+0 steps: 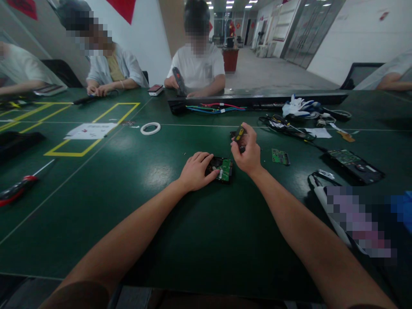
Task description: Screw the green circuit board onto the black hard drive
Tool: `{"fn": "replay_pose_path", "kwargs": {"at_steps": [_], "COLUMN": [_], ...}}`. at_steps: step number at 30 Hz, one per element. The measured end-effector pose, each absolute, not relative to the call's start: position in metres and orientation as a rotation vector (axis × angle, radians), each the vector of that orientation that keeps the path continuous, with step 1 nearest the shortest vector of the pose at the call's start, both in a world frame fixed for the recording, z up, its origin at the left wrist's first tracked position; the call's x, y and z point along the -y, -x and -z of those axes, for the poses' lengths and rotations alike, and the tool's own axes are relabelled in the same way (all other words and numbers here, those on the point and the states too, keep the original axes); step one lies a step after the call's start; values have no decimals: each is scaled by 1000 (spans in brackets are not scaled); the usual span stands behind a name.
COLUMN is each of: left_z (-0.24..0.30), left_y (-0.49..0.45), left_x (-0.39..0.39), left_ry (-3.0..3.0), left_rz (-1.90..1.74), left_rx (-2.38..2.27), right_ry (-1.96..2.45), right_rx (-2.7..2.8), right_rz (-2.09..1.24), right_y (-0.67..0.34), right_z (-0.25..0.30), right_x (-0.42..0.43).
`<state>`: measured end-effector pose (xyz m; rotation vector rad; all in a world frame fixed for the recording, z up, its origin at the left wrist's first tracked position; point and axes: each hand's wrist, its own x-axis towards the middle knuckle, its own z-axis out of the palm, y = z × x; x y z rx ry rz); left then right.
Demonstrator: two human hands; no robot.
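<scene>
A hard drive with a green circuit board facing up lies flat on the dark green table. My left hand grips it from the left, thumb over the near part and fingers across the far part. Just above and right of the drive, my right hand is closed around a screwdriver with a black and yellow handle. Its tip cannot be made out, so I cannot tell whether it touches the drive. A dark object behind my right hand is mostly hidden.
On the right lie a loose green circuit board, another hard drive, cables and white gloves. A tape roll, a paper sheet and a red-black screwdriver lie left. Co-workers sit across the table.
</scene>
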<state>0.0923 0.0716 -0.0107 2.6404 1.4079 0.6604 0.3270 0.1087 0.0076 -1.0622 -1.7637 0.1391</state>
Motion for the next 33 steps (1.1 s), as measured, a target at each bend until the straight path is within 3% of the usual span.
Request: {"fn": "replay_pose_path", "kwargs": {"at_steps": [29, 33], "left_z": [-7, -40], "left_y": [-94, -111], "left_x": [-65, -88], "left_ry": [-2621, -2473], "left_rz": [-573, -997], "left_rx": [-1591, -1434], "right_ry": [1041, 1040], "right_rx": [1778, 1805], "right_rz": [-184, -199], "right_y": [-309, -306], "right_z": [-12, -15], "right_x": [-102, -100]}}
